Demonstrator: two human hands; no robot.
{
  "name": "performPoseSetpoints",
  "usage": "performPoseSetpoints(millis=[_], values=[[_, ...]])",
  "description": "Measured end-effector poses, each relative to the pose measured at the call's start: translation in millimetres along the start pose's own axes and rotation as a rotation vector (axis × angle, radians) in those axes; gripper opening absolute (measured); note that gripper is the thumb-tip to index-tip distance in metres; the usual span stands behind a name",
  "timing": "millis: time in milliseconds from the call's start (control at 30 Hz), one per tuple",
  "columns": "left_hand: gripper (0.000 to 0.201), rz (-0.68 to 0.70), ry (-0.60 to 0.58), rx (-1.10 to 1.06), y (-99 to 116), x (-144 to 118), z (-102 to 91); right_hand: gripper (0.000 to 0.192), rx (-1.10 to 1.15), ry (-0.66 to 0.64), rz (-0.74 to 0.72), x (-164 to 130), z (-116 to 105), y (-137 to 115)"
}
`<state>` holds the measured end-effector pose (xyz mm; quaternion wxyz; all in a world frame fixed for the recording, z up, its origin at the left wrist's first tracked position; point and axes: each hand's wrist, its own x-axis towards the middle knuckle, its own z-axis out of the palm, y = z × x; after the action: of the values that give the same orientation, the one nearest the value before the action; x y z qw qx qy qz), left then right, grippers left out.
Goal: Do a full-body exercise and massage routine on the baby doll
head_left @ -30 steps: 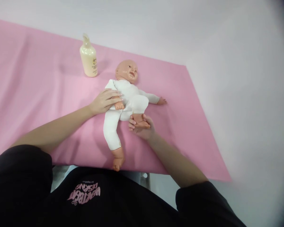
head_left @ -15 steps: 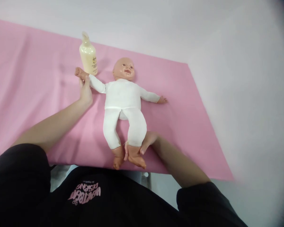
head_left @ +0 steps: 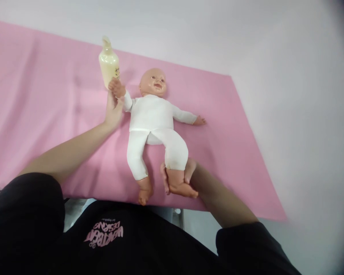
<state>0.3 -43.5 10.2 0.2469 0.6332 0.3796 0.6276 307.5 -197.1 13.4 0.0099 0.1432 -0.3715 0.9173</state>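
Note:
A baby doll point(head_left: 152, 114) with a white cloth body lies on its back, head toward the far side. My left hand point(head_left: 114, 111) is closed around the doll's forearm on the left of the view, raising its small hand in front of a lotion bottle point(head_left: 109, 67). Down by the legs, my right hand point(head_left: 190, 170) grips the ankle of the doll's leg on the right from beneath, thumb and fingers on either side. That leg is lifted and bent outward. The doll's other leg point(head_left: 137, 160) lies loose, its foot close to the near edge.
A pink sheet point(head_left: 57, 88) with soft creases covers the table under the doll. The pale yellow pump bottle stands upright beyond the doll's raised hand. A white surface point(head_left: 289, 114) extends behind and to the right.
My left hand has bent the doll's arm inward, to the right. My right hand has carried the held leg up and to the right, away from the other leg.

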Motion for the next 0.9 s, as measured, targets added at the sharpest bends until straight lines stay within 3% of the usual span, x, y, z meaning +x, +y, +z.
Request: performPoseSetpoints(millis=[67, 133, 267, 300, 500, 600, 667, 767, 900], values=[[0.067, 0.115, -0.122, 0.116, 10, -6, 1.4, 0.057, 0.057, 0.026, -0.091, -7, -7, 2], [0.066, 0.221, -0.255, 0.249, 23, -12, 3.2, 0.058, 0.055, 0.180, -0.210, -10, -11, 1], [0.056, 0.398, -0.528, 0.401, 42, -17, 6.8, 0.047, 0.029, 0.769, -0.418, -4, -2, -12], [0.052, 0.419, -0.572, 0.422, 43, -17, 7.6, 0.043, 0.041, 0.865, -0.437, 0, 2, -15], [0.045, 0.455, -0.658, 0.457, 41, -16, 9.6, 0.028, 0.033, 1.063, -0.402, 10, 10, -19], [0.044, 0.429, -0.633, 0.427, 43, -17, 9.5, 0.035, -0.008, 1.062, -0.349, 8, 8, -17], [0.047, 0.396, -0.591, 0.396, 44, -17, 8.6, 0.046, -0.047, 0.977, -0.319, 8, 10, -15], [0.062, 0.287, -0.439, 0.335, 38, -15, 5.7, 0.060, -0.084, 0.737, -0.236, 8, 14, -14], [0.071, 0.074, -0.129, 0.166, 15, -3, -0.8, 0.057, -0.124, 0.416, -0.020, 9, 17, -15]])
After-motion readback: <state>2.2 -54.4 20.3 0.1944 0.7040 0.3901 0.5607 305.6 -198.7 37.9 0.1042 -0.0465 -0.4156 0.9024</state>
